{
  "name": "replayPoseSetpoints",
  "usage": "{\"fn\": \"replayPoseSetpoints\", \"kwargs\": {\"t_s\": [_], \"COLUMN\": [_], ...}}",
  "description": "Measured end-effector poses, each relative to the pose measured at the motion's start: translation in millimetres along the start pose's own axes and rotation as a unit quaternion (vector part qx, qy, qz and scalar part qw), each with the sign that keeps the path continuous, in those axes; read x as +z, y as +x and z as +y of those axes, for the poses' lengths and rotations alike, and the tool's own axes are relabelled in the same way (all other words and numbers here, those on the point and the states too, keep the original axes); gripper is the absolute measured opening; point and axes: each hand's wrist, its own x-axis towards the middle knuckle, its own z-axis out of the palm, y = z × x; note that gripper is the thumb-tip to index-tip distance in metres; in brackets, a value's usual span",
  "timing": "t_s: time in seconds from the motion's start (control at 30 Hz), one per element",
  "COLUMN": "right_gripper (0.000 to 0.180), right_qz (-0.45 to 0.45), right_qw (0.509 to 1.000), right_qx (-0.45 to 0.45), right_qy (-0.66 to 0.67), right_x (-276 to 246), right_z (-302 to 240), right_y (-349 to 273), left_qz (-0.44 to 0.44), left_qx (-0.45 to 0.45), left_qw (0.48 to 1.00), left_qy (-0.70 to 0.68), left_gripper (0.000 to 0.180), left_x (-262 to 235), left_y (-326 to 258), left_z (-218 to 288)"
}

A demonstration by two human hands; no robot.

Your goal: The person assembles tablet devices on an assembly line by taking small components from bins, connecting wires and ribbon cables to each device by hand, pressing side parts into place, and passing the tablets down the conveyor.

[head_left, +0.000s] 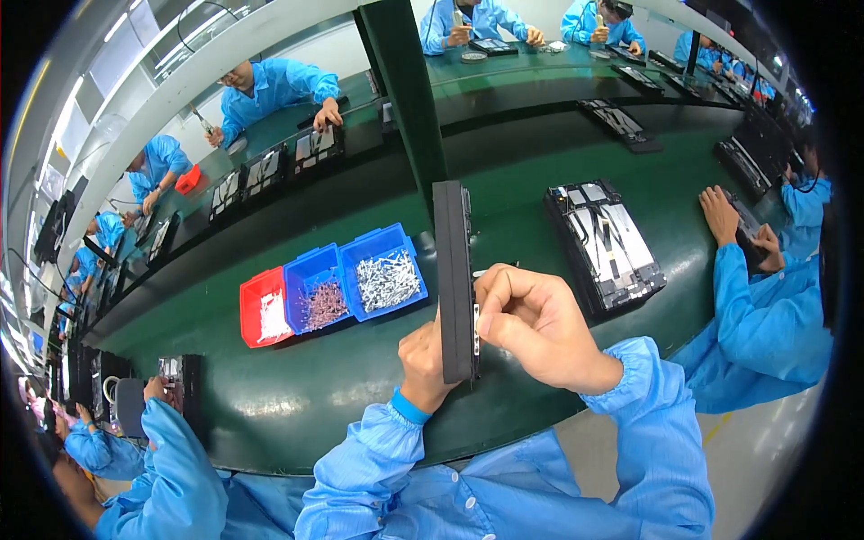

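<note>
My left hand [421,364] grips a black flat electronic device [454,279] from its left side, holding it up on edge so its thin side faces me. Most of that hand's fingers are hidden behind the casing. My right hand [544,328] is at the device's right face, thumb and fingers pinched together against a narrow light strip along it. Whatever sits between those fingertips is too small to make out. To the left stand three joined bins: a red bin [249,310] with white pieces, a blue bin [293,281] with pinkish small parts, and another blue bin [387,236] with silvery-white small parts.
An opened device [607,243] with exposed inner parts lies right of my right hand on the green table [360,396]. A green post [405,99] rises behind the held device. Co-workers sit at both sides; a co-worker's hands [720,216] work at the right. More devices [621,124] line the far side.
</note>
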Motion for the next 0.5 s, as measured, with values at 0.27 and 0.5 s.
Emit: {"fn": "replayPoseSetpoints", "kwargs": {"t_s": [0.27, 0.5], "right_gripper": [0.006, 0.005], "right_qz": [-0.002, 0.014], "right_qw": [1.0, 0.999], "right_qx": [0.002, 0.034], "right_qy": [0.005, 0.02], "right_x": [-0.1, 3.2], "right_z": [-1.1, -7.7], "right_y": [0.5, -1.3], "left_qz": [-0.04, -0.051], "left_qx": [-0.056, -0.054], "left_qw": [0.997, 0.997], "left_qy": [0.028, 0.038], "left_gripper": [0.032, 0.031], "left_x": [-2.1, -5.4], "left_y": [-7.7, -4.0], "left_z": [-0.6, 3.5]}}
